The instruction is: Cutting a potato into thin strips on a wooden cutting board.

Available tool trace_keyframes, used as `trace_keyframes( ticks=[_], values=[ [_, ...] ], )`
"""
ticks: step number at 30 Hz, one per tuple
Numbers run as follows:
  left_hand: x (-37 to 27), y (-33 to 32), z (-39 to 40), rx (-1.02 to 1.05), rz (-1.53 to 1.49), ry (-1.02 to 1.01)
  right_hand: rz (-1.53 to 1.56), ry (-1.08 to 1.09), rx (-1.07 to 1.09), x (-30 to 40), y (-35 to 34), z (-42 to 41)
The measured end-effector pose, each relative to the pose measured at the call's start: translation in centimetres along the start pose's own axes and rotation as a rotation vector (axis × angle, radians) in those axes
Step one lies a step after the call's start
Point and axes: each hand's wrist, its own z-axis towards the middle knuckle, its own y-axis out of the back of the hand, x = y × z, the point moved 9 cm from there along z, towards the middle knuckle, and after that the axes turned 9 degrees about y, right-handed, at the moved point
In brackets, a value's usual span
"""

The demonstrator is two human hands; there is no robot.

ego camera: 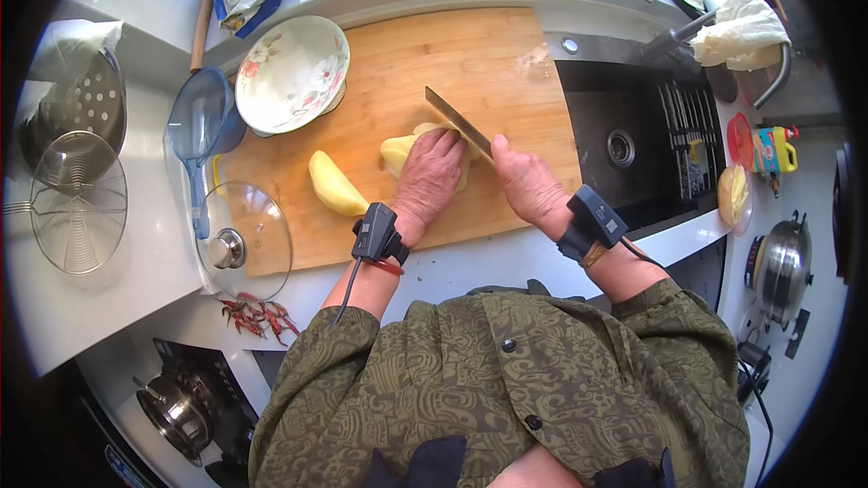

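Observation:
Pressed down on peeled potato slices (397,151), my left hand (430,169) has its fingers bent over them near the middle of the wooden cutting board (454,41). My right hand (529,183) grips a kitchen knife (458,120); its handle is hidden in the fist. The blade points up and left, close beside my left fingertips. Some slices stick out around the left hand, towards the knife. A larger peeled potato piece (337,184) lies on the board to the left. A floral bowl (293,74) stands at the board's upper left.
A glass lid (254,244) overlaps the board's lower left corner, with a blue plastic strainer (207,112) above it. Dried red chillies (258,317) lie near the counter's front edge. At right is a black sink (590,122). A wire skimmer (79,203) rests far left.

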Motion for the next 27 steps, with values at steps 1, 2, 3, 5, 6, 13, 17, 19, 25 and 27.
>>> trace_keyframes(
  ticks=[1,2,3,5,6,13,17,19,25,27],
  values=[
    [-0.1,-0.1,0.1,0.019,-0.007,-0.004,0.009,-0.005,0.045,-0.2,-0.2,0.1],
    [-0.2,-0.2,0.1,0.038,-0.015,-0.008,0.007,-0.005,0.047,-0.4,0.0,0.2],
    [-0.1,-0.2,0.0,0.035,-0.014,-0.003,0.024,0.021,0.039,-0.3,0.1,0.4],
    [0.2,-0.1,-0.2,0.022,-0.014,0.006,0.04,0.052,0.034,-0.1,0.5,0.9],
    [0.2,-0.1,-0.2,0.02,-0.015,0.009,0.037,0.047,0.039,0.0,0.8,1.2],
    [0.3,-0.3,-0.2,0.026,-0.047,0.02,0.032,-0.02,-0.042,0.6,0.0,1.1],
    [0.7,-0.6,-0.5,0.044,-0.017,0.04,0.049,0.01,-0.108,0.3,0.3,0.3],
    [0.5,-0.5,-0.3,0.041,-0.031,0.034,0.086,-0.039,-0.113,-0.6,-0.2,-0.3],
    [0.1,-0.2,-0.1,0.034,-0.012,0.025,0.012,0.021,-0.039,0.3,0.0,0.2],
    [0.1,-0.1,-0.1,0.016,-0.007,0.017,-0.004,0.027,-0.025,0.7,-0.1,0.3]
  ],
)
